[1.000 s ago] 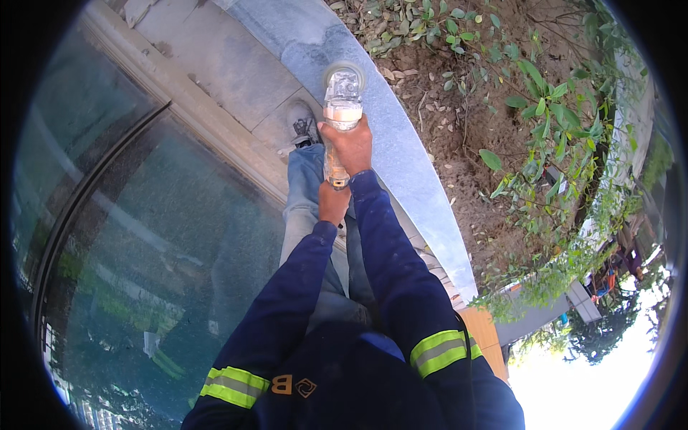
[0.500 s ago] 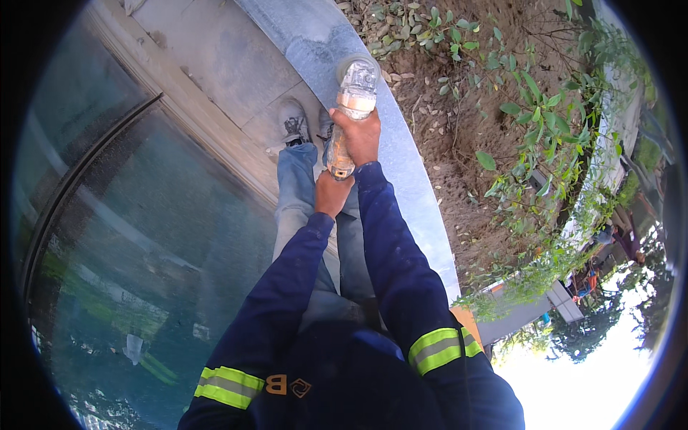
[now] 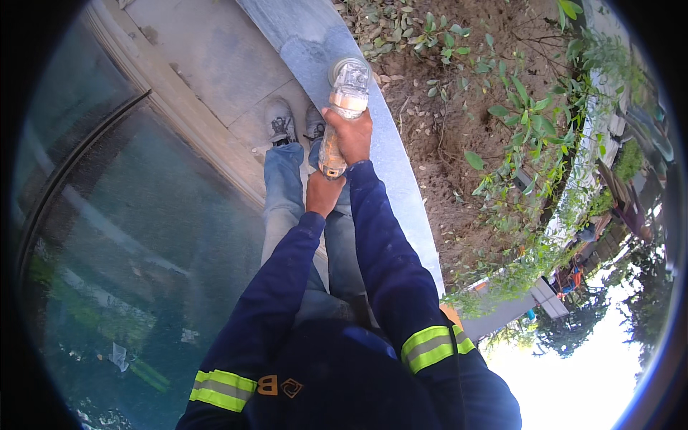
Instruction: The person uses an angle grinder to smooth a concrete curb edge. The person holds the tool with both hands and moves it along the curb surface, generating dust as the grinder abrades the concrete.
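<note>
Both my hands are on a dusty angle grinder (image 3: pixel 349 97), its round disc (image 3: pixel 347 69) lying over the top of a curved grey stone ledge (image 3: pixel 390 165). Around the grinder's body, just behind its head, my right hand (image 3: pixel 353 136) is closed. My left hand (image 3: pixel 325 193) wraps the rear end of the tool, lower down and closer to my body. Pale dust coats the grinder. The disc's underside, where it meets the stone, is hidden.
A planting bed with soil, dry leaves and a leafy shrub (image 3: pixel 527 115) borders the ledge on the right. Left of my shoes (image 3: pixel 279 122) runs a stone kerb (image 3: pixel 193 136) beside a large dark glass pane (image 3: pixel 143 236). Paving (image 3: pixel 215 57) lies ahead.
The whole scene has shifted slightly left in view. Both hands keep their hold on the grinder, and its disc stays over the ledge.
</note>
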A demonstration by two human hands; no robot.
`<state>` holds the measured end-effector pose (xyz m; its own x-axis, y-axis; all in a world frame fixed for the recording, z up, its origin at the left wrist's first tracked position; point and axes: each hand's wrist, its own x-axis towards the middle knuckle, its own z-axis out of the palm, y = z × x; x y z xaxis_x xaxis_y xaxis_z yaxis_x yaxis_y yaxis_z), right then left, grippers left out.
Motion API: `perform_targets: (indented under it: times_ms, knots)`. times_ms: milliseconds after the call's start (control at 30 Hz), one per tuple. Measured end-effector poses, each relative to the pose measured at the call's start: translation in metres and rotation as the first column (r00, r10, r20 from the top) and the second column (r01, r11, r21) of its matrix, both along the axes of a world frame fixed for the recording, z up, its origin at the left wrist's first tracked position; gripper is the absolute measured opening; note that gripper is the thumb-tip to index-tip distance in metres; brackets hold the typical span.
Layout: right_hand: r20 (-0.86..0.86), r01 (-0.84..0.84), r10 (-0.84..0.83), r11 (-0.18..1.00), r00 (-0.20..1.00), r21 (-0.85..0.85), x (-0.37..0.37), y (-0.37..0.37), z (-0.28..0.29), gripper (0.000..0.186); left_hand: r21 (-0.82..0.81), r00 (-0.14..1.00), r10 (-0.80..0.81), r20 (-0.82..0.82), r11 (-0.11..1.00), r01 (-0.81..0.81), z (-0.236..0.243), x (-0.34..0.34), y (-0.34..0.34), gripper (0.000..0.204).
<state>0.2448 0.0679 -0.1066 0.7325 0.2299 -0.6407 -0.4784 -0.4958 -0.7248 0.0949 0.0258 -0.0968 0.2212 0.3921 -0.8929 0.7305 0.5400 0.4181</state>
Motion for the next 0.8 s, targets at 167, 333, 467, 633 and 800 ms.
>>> perform_targets:
  times_ms: [167, 333, 467, 633, 800]
  knots:
    - [-0.008, -0.060, 0.060, 0.998, 0.998, -0.022, -0.015, 0.008, 0.003, 0.065, -0.033, 0.998, 0.057, -0.009, 0.998, -0.057, -0.010, -0.020, -0.009, 0.026]
    - [-0.011, 0.005, -0.006, 1.000, 1.000, -0.023, -0.023, -0.012, 0.007, 0.065, 0.074, 0.999, 0.003, 0.044, 0.997, -0.007, -0.011, -0.034, -0.029, 0.027]
    - [0.017, 0.022, -0.021, 0.997, 1.000, -0.072, -0.003, -0.011, 0.011, 0.064, 0.015, 0.999, -0.014, 0.049, 1.000, 0.013, -0.002, -0.009, -0.017, 0.029]
    - [0.034, -0.046, 0.047, 0.999, 0.998, -0.025, 0.005, 0.008, 0.002, 0.053, -0.030, 1.000, -0.008, 0.001, 1.000, 0.008, -0.010, 0.000, 0.001, 0.033]
    - [0.015, -0.045, 0.046, 0.997, 0.999, -0.054, -0.010, -0.002, 0.008, 0.054, 0.048, 1.000, -0.023, 0.012, 0.999, 0.022, -0.005, -0.017, -0.012, 0.029]
